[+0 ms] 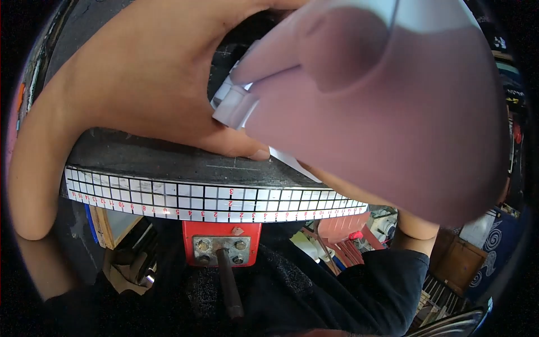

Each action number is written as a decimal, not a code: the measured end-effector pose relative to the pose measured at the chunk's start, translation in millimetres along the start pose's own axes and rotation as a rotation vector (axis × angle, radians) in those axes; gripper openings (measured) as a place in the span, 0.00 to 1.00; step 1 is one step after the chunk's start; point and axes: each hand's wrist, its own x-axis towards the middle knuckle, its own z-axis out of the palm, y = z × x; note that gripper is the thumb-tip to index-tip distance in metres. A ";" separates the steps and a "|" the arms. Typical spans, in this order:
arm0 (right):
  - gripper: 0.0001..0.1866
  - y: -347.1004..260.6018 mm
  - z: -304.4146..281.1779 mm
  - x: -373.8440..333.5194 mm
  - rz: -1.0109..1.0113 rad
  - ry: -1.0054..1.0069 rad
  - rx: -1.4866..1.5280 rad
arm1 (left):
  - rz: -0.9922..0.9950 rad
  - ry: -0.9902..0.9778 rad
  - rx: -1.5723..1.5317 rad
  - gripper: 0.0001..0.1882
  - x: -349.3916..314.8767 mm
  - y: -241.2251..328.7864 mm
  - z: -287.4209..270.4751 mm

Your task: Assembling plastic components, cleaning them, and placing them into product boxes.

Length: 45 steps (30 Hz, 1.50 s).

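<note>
A large, smooth mauve piece (382, 129), pale blue along its top and blurred, fills the upper right close to me. It has a rounded bulge, and a whitish clip-like part (236, 106) sits at its left end. My left hand (163, 78) arches over the dark worktop (168, 151) beside that part, thumb stretched out below it and apart from the fingers. The other left fingertips are hidden at the top. A thin white edge (292, 163) shows by the thumb tip. My right forearm (415, 227) passes behind the mauve piece, which hides my right fingers.
A white strip with a black grid and red scale (219, 202) runs along the worktop's near edge. Below it, a red block (222, 227) carries a bolted metal plate and a dark rod (230, 286). A wooden box (457, 261) and clutter stand lower right.
</note>
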 end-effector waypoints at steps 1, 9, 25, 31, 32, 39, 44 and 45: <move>0.16 -1.0 0.3 0.5 0.041 -0.009 0.038 | -0.006 0.004 0.004 0.47 2.8 0.9 1.5; 0.10 -3.2 -3.2 -5.7 0.112 -0.037 0.079 | -0.017 0.025 0.017 0.47 -4.1 12.2 10.7; 0.09 13.1 9.5 -18.1 0.307 -0.025 0.485 | -0.026 0.024 0.046 0.48 -12.8 -3.6 0.3; 0.09 2.2 6.0 -15.4 0.509 0.057 0.824 | -0.032 0.019 0.066 0.48 -19.5 -1.9 -1.4; 0.09 3.0 4.7 -14.4 0.506 0.058 0.824 | -0.034 0.019 0.071 0.48 -15.1 -0.8 0.7; 0.09 3.7 1.0 -11.9 0.417 -0.009 0.633 | -0.024 0.018 0.091 0.49 -15.9 -8.8 -2.7; 0.09 5.0 1.1 -13.3 0.538 0.004 0.848 | -0.030 0.021 0.108 0.49 7.3 -2.0 3.1; 0.08 5.5 5.1 -16.0 0.442 0.050 0.746 | -0.029 0.020 0.111 0.49 5.3 -4.2 1.5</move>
